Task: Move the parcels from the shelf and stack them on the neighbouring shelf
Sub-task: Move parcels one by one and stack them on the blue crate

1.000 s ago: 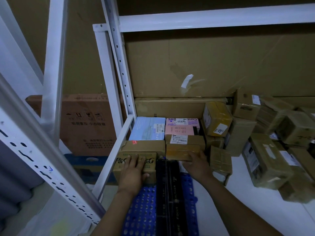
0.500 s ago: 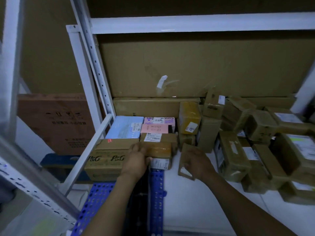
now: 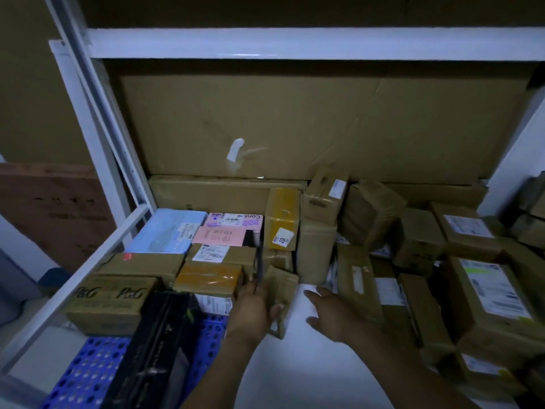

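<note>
The small brown parcel [image 3: 281, 286] has passed to my left hand [image 3: 253, 308], which grips it on edge on the white shelf [image 3: 309, 373], while my right hand [image 3: 330, 315] spreads empty, so a loose one-handed hold might tip it.

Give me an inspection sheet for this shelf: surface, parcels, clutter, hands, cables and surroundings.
Surface: white shelf board, dimly lit.
Job's things: tidy rows at the left, among them a P&G box, a light blue box and a pink box; a loose heap of brown parcels at the right.
Clutter: long black box lying on a blue perforated crate.
Hands: left hand grips a small brown parcel; right hand has its fingers spread, beside the heap.
Cables: nothing seen.
Surroundings: white metal frame; cardboard sheet at the back.
</note>
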